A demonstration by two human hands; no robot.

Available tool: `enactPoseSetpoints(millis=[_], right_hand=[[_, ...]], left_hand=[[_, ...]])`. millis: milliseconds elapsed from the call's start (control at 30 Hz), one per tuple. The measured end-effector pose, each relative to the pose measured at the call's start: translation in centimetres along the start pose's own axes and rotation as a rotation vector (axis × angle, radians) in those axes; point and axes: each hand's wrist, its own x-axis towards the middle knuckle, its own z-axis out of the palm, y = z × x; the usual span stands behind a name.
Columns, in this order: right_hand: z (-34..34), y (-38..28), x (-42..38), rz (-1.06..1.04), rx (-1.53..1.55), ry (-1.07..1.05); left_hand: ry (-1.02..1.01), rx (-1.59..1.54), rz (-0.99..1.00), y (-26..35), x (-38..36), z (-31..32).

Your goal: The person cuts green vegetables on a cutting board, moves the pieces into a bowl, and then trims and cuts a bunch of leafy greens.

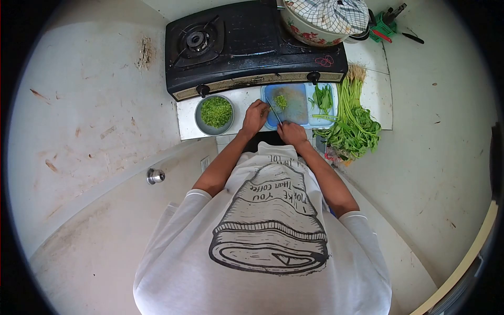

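My right hand [292, 133] is closed around the handle of a knife [275, 113], whose blade points up and left over a blue cutting board [270, 122]. My left hand [255, 116] is at the board's left edge, close to the blade, with its fingers drawn together. Whatever those fingers may hold is too small to make out. A little heap of chopped greens [281, 102] lies on the board just beyond the blade. Left of my left hand, a grey bowl [199, 118] is filled with finely chopped greens [216, 111].
Cut leaves [322, 98] lie on the board's right side. Beyond them is a large bunch of leafy stalks [354, 113]. A black gas stove [252, 39] stands behind the board, bearing a cloth-covered pot [315, 35]. A green basket [382, 26] with utensils is at the back right.
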Motion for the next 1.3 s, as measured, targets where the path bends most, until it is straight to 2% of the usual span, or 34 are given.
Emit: enactPoseSetpoints(millis=[200, 300, 400, 500, 800, 900, 1300], right_hand=[[-0.3, -1.1, 2.1, -0.002, 0.047, 0.066], [-0.8, -0.5, 1.2, -0.019, 0.035, 0.005], [-0.8, -0.1, 0.4, 0.033, 0.064, 0.063], [-0.5, 0.3, 0.4, 0.023, 0.053, 0.03], [-0.5, 0.0, -0.1, 0.002, 0.047, 0.063], [-0.3, 0.0, 0.5, -0.016, 0.069, 0.074], [-1.0, -0.4, 0.3, -0.008, 0.029, 0.058]], left_hand=[[-0.043, -0.033, -0.068, 0.4, -0.1, -0.3], [-0.029, -0.026, -0.042, 0.4, -0.1, -0.2], [-0.024, -0.015, -0.034, 0.3, 0.0, 0.0], [-0.016, 0.046, 0.036, 0.2, 0.1, 0.2], [-0.034, 0.018, -0.009, 0.6, 0.3, 0.5], [-0.02, 0.042, 0.061, 0.6, 0.4, 0.5], [-0.008, -0.034, -0.018, 1.0, 0.2, 0.5]])
